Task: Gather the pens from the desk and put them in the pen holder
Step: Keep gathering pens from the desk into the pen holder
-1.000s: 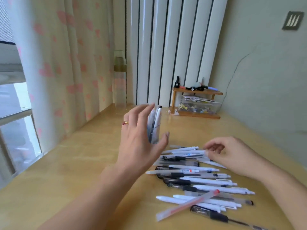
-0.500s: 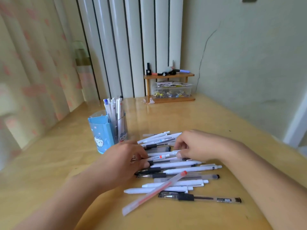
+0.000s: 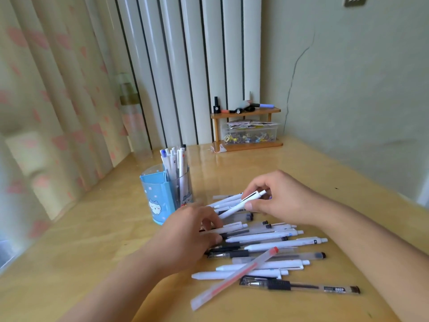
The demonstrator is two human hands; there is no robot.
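A blue and clear pen holder (image 3: 160,196) with a cartoon cat stands on the desk, left of centre, with several white pens upright in it. A pile of white, black and clear pens (image 3: 267,249) lies in front of me. My right hand (image 3: 285,196) pinches a white pen with a black clip (image 3: 241,204), lifted and tilted above the pile's far side. My left hand (image 3: 190,233) rests on the pile's left end, fingers closed on a white pen (image 3: 228,228) that lies flat. A red-capped clear pen (image 3: 234,277) lies diagonally across the near pens.
A small wooden shelf (image 3: 246,126) with a clear box of clips stands at the back by the wall. A tall clear bottle (image 3: 132,117) stands by the curtain at the back left. The wooden desk (image 3: 81,252) runs to the window on the left.
My left hand came down from the holder onto the pile and closed on a pen. My right hand picked a white pen up off the pile. The view swung left to right.
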